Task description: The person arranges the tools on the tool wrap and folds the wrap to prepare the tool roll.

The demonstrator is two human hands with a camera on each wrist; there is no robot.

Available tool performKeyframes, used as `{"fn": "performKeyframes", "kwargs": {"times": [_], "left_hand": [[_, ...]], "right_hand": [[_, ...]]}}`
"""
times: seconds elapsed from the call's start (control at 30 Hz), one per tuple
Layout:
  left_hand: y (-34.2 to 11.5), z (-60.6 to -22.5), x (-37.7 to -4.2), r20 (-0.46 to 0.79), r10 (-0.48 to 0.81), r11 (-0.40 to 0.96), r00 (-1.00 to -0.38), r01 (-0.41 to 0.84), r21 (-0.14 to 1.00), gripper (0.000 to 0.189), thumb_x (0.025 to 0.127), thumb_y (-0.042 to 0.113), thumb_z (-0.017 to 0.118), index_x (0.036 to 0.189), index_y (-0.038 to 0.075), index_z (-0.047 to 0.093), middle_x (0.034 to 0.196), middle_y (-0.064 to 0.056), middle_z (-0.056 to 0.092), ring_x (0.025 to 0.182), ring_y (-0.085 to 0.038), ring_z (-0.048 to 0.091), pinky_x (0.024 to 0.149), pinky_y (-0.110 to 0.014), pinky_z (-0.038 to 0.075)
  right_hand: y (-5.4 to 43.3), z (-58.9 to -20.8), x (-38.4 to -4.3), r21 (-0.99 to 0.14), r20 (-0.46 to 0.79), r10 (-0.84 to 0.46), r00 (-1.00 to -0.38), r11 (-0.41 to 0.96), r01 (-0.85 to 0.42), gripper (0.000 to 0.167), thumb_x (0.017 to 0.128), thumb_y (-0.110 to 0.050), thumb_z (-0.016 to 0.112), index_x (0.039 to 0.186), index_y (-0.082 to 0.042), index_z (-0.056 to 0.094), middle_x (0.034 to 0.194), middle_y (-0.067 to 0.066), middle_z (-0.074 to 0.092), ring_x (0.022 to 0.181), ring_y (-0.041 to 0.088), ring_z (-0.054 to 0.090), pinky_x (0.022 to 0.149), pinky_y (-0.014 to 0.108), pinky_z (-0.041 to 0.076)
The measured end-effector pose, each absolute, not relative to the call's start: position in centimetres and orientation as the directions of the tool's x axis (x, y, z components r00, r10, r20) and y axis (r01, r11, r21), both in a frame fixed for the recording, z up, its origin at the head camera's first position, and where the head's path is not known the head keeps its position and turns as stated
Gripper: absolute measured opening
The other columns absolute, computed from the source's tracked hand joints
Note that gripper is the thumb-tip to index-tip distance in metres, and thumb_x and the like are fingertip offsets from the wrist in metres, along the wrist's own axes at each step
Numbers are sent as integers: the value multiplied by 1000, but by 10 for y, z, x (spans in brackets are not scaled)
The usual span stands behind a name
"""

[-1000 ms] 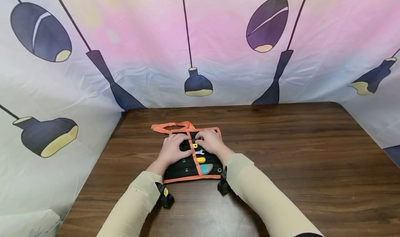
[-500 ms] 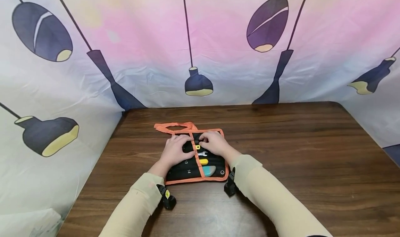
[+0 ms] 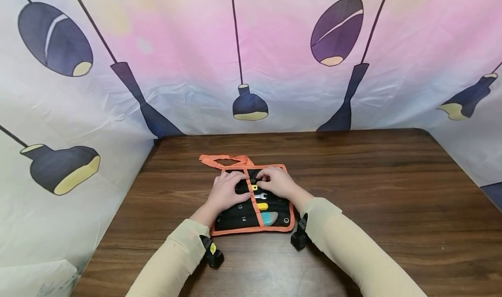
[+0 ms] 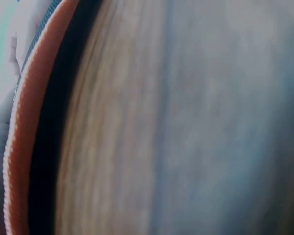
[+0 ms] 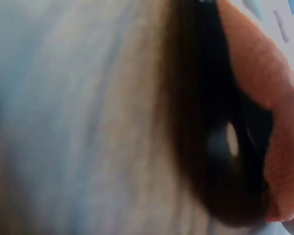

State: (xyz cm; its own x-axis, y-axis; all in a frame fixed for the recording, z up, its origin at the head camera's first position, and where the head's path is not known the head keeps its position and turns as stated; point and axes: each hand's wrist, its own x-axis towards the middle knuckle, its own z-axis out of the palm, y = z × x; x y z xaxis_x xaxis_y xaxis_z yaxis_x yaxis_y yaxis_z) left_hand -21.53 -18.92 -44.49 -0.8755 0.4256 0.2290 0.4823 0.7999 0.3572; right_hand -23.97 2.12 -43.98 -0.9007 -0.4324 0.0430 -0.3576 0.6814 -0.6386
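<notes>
A black tool roll (image 3: pixel 231 223) with orange trim lies on the table, numbers printed on its left part. Its pockets hold a teal-grey handle (image 3: pixel 269 218), a yellow handle (image 3: pixel 262 206), a metal open-end wrench (image 3: pixel 261 196) and a small yellow piece (image 3: pixel 254 187). My left hand (image 3: pixel 227 191) rests on the left part, thumb and fingers spread toward the orange middle band. My right hand (image 3: pixel 277 181) is at the upper pocket, thumb and forefinger pinching a small black tool end (image 3: pixel 253 180), mostly covered. Both wrist views show mainly the roll's orange edge (image 4: pixel 32 117) beside blurred wood.
An orange strap loop (image 3: pixel 223 158) extends from the roll's far left corner. The brown wooden table (image 3: pixel 372 192) stretches to the right. Behind and at the sides hangs a cloth backdrop (image 3: pixel 188 48) printed with lamps.
The tool roll has slid right and slightly toward me, with both hands moving along with it. The tools stay in their pockets and the hands keep nearly the same pose.
</notes>
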Motion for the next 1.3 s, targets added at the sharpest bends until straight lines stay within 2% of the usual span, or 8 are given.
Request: {"fn": "performKeyframes", "kwargs": {"times": [0.47,0.73,0.93,1.1,1.3], "left_hand": [[-175,-446,-207,243,430,798,-870,491,349,49,79,47,71,120,22,62,123,0,57,114,-30,47,93,-55,29],[-177,-439,-201,201,485,750,-851,523,405,49,82,40,71,125,19,60,127,-2,55,119,-30,44,99,-59,24],[-183,-436,-200,170,546,710,-820,561,426,50,83,36,70,127,17,58,130,-4,53,121,-29,43,98,-59,26],[-188,-432,-194,187,550,691,-814,570,445,46,82,34,72,123,16,61,128,-4,54,120,-29,42,99,-60,24],[-193,-428,-183,182,603,668,-777,616,417,42,80,37,72,118,19,64,122,2,57,114,-23,45,93,-51,32]], "right_hand": [[37,-437,-230,-689,51,-416,-908,643,-333,18,89,-24,64,104,-16,68,81,-6,57,70,11,51,66,29,42],[50,-437,-226,-741,81,-467,-880,562,-367,22,90,-20,63,109,-11,66,85,-4,58,74,11,52,69,30,43],[61,-437,-222,-726,91,-488,-868,564,-393,23,90,-21,63,110,-11,65,91,-3,58,81,12,53,74,32,44],[68,-436,-214,-702,88,-498,-863,584,-409,23,89,-23,64,110,-13,65,95,-4,58,87,13,52,79,33,43],[79,-432,-198,-651,111,-548,-829,590,-477,23,87,-23,66,107,-14,66,94,-5,56,88,13,52,78,33,43]]}}
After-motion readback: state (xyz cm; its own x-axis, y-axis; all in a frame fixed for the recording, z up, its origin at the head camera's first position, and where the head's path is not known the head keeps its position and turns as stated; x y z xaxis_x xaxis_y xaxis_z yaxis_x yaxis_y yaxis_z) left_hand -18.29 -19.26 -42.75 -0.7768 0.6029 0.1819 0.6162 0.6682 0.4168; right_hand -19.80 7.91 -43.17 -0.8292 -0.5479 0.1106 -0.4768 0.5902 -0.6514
